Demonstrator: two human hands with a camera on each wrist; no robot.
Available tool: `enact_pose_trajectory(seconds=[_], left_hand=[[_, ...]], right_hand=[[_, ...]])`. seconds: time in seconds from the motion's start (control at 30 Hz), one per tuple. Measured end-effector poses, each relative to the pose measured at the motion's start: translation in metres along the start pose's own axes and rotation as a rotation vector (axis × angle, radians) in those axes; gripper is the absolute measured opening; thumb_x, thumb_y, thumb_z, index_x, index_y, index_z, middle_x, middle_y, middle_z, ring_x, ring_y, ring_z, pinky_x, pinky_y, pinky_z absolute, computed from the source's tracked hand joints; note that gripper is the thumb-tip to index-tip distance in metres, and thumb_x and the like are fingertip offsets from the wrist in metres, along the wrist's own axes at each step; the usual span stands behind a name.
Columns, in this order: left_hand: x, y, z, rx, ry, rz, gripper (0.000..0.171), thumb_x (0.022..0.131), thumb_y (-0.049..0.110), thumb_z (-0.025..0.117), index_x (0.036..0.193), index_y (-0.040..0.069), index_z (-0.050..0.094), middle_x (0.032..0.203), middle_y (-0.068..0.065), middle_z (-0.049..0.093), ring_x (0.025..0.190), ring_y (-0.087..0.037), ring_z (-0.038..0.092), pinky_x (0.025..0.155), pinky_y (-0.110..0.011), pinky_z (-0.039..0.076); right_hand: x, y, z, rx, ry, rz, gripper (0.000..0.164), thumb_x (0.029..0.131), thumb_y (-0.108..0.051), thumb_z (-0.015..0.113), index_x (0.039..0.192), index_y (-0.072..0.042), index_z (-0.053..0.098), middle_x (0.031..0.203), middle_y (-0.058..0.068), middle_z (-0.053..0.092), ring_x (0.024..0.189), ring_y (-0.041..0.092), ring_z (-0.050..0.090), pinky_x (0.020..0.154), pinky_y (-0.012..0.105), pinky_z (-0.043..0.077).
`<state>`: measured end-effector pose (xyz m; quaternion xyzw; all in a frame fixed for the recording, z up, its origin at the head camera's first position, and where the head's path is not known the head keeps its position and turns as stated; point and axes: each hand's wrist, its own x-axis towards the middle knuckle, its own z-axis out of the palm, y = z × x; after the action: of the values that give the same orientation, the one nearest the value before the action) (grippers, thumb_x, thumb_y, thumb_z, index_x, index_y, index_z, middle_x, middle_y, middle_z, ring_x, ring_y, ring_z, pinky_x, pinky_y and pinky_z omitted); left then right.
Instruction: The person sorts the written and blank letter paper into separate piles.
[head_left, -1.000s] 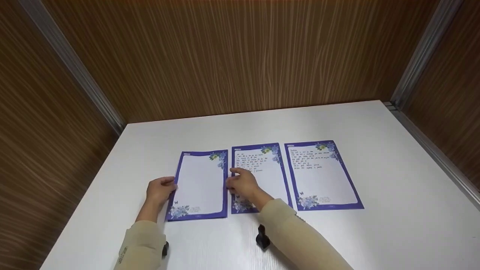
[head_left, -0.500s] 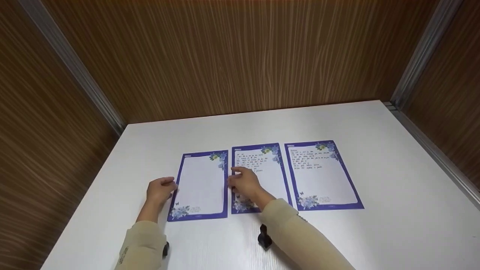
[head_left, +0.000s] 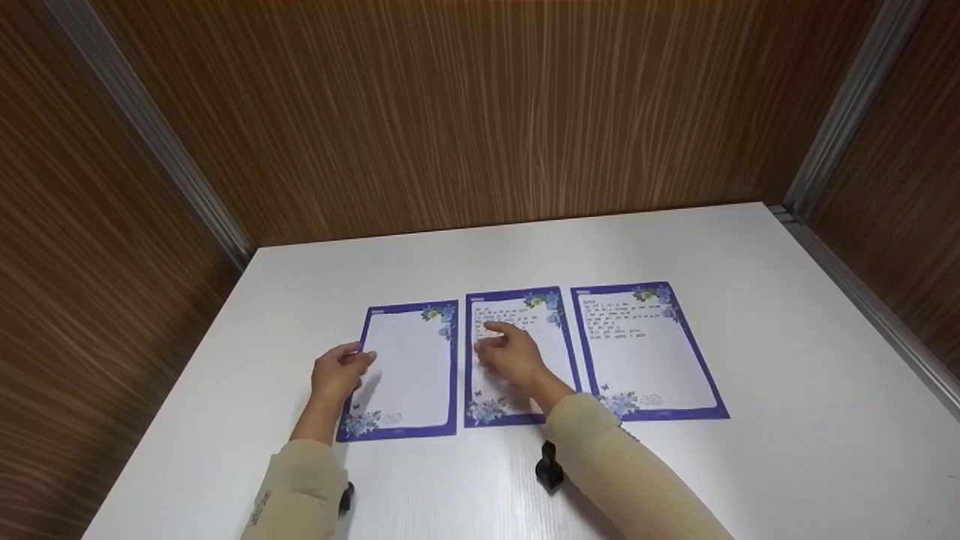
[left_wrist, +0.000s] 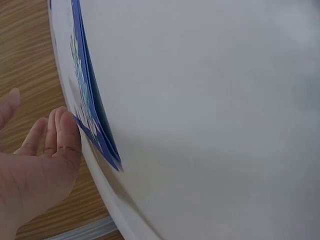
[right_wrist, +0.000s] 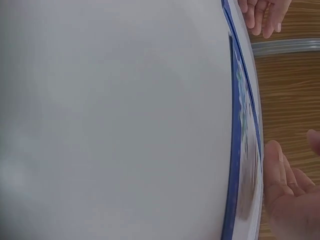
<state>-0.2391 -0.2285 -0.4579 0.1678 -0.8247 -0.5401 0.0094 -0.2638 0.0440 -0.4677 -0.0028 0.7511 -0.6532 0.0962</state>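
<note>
Blank sheet (head_left: 411, 360): flat on the surface (head_left: 431, 487), at about seven o'clock from the head view's centre. Change over the last half second: both hands have come off its side edges, while the sheet shows no clear shift. The left hand (head_left: 337, 373), at its nine o'clock, is now over the border, thumb apart and fingers relaxed, gripping nothing; contact with the paper cannot be told. The right hand (head_left: 517, 356) has gone toward three o'clock and is over the written middle sheet (head_left: 553, 349), fingers loosely extended, holding nothing. Further out at three o'clock: right sheet (head_left: 643, 364), also written, untouched. Judgement: squaring of the blank sheet appears finished or paused, with all three side by side, narrow gaps between.
</note>
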Motion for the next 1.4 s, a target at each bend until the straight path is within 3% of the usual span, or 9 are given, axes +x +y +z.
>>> enact_pose_trajectory(seconds=[0.3,0.9,1.4], left_hand=[[-0.005,0.014,0.031,-0.045,-0.048,0.003,0.051,0.090,0.022,0.067,0.133,0.001,0.051,0.119,-0.017,0.059,0.106,-0.029,0.058,0.088,-0.037,0.050],[-0.012,0.033,0.084,-0.063,-0.128,0.090,0.043,0.087,0.017,0.070,0.124,-0.003,0.059,0.104,-0.012,0.064,0.090,-0.021,0.061,0.069,-0.031,0.053],[-0.019,0.046,0.114,0.025,-0.163,0.088,0.042,0.088,0.020,0.068,0.125,0.002,0.059,0.109,-0.011,0.064,0.100,-0.023,0.061,0.084,-0.032,0.052]], right_hand=[[0.002,0.002,-0.024,-0.037,0.032,0.008,0.057,0.086,-0.013,0.068,0.139,-0.006,0.047,0.110,0.010,0.064,0.090,0.023,0.064,0.073,0.033,0.056],[0.002,0.006,-0.078,-0.101,0.069,0.044,0.059,0.090,-0.018,0.066,0.142,-0.004,0.041,0.122,0.018,0.060,0.102,0.029,0.063,0.081,0.039,0.054],[-0.001,0.010,-0.110,-0.148,0.137,0.072,0.056,0.093,-0.019,0.062,0.142,-0.004,0.041,0.128,0.021,0.055,0.110,0.031,0.059,0.088,0.039,0.052]])
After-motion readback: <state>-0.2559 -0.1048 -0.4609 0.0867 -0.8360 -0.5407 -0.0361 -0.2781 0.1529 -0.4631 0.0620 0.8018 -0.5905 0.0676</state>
